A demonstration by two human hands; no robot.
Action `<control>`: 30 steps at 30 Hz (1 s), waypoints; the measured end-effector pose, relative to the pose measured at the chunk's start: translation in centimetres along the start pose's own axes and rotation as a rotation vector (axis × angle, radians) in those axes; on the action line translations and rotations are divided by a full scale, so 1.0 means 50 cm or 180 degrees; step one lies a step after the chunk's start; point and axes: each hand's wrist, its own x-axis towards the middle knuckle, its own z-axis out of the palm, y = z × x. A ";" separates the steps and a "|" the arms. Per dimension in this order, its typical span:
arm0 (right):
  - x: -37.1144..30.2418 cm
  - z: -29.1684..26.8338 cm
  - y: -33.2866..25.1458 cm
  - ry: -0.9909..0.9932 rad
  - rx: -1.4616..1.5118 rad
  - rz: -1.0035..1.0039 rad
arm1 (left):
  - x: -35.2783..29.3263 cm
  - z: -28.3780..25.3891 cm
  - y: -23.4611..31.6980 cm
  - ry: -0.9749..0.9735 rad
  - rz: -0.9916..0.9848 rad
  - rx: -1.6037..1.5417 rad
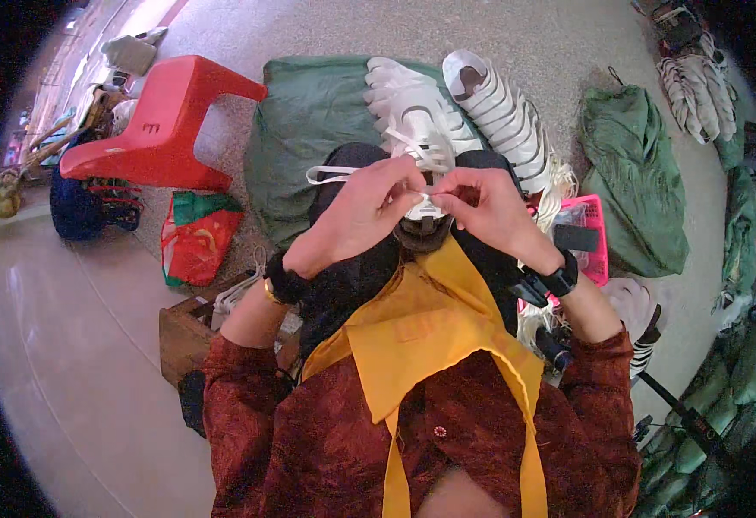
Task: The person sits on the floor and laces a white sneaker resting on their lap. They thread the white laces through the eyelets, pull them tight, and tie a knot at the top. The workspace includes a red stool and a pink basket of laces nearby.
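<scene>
left hand (362, 216), right hand (481, 207), fingers pinched together

A white shoe (421, 142) sits on the person's black-clad lap, its toe pointing away and its top facing up. White laces cross its front in loose bands. One flat white lace (330, 173) trails out to the left in a loop. The shoe's near end is hidden behind the fingers that pinch the lace just above its dark heel opening.
</scene>
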 end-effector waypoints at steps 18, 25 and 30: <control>0.003 0.002 0.013 -0.0432 -0.2483 -0.2259 | -0.007 0.059 -0.058 0.0931 -0.0306 0.0305; 0.003 -0.006 0.024 -0.0839 -0.2183 -0.2458 | -0.003 0.067 -0.056 0.1085 -0.0096 0.0755; -0.017 -0.013 0.028 -0.0533 -0.1440 -0.2085 | 0.007 0.072 -0.049 0.1051 -0.0076 0.0930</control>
